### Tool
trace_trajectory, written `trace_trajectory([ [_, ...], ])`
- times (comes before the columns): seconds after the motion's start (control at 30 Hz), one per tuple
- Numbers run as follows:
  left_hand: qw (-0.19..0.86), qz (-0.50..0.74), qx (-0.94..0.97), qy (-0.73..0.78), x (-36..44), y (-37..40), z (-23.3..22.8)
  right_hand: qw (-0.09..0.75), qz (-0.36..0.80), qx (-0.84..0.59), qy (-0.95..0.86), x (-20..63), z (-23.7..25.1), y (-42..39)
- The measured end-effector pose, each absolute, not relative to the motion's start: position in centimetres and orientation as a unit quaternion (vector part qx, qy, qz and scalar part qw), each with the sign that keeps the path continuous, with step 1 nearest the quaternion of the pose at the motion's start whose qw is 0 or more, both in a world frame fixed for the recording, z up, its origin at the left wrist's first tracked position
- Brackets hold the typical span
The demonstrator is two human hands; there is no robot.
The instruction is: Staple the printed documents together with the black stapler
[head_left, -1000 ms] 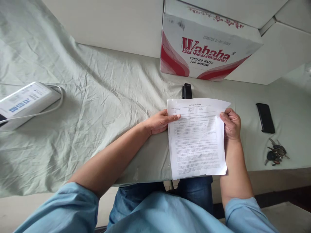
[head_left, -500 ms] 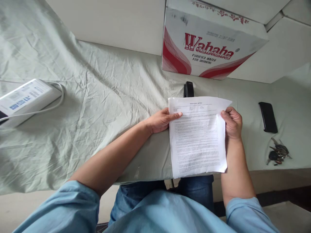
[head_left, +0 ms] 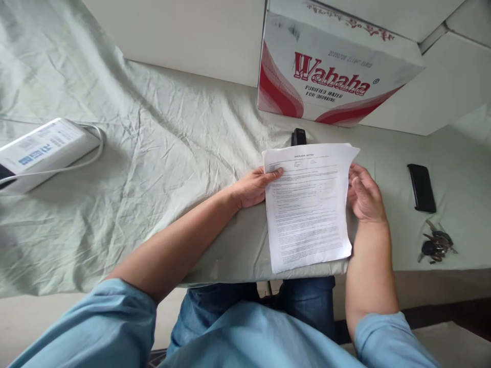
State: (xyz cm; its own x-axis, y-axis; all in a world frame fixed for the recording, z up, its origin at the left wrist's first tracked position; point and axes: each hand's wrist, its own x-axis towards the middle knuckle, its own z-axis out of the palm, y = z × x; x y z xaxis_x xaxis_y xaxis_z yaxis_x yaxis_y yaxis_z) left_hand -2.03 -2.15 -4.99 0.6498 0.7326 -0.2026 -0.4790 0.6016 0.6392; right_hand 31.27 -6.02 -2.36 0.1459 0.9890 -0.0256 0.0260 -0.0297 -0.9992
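Note:
My left hand [head_left: 253, 188] pinches the left edge of a printed stack of paper sheets [head_left: 309, 214], thumb on top and fingers underneath. The sheets are tilted up over the near side of the table, their right edge slightly curled. Beside that right edge is my right hand [head_left: 366, 194], its thumb off the page and its fingers apart. Some of its fingertips are partly hidden at the paper's edge. Just beyond the top of the sheets lies a black object that looks like a stapler [head_left: 298, 136], its near part covered by the paper.
A Wahaha water carton [head_left: 333, 76] stands at the back against white panels. To the right lie a black phone [head_left: 422, 187] and a bunch of keys [head_left: 437, 243]. A white box [head_left: 46, 151] with a white cable rests at the left on the wrinkled green cloth [head_left: 153, 168].
My right hand has let go of the right edge, its thumb lifting away from the page. The sheets have shifted slightly up and left in my left hand.

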Motion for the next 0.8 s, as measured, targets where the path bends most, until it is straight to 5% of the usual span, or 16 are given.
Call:
trace_trajectory([
  [0.2,0.838,0.413,0.251,0.254,-2.0,-1.7,-5.4,0.382,0.573,-0.587,-0.426,34.9,0.0,-12.4],
  [0.5,0.814,0.476,0.245,0.225,-0.9,-2.2,-3.6,0.557,0.544,-0.542,-0.316,27.5,-1.7,-17.8],
  [0.8,0.717,0.464,0.459,0.247,-9.1,-2.2,1.3,0.659,0.299,-0.520,-0.454,28.2,3.2,-13.9],
])
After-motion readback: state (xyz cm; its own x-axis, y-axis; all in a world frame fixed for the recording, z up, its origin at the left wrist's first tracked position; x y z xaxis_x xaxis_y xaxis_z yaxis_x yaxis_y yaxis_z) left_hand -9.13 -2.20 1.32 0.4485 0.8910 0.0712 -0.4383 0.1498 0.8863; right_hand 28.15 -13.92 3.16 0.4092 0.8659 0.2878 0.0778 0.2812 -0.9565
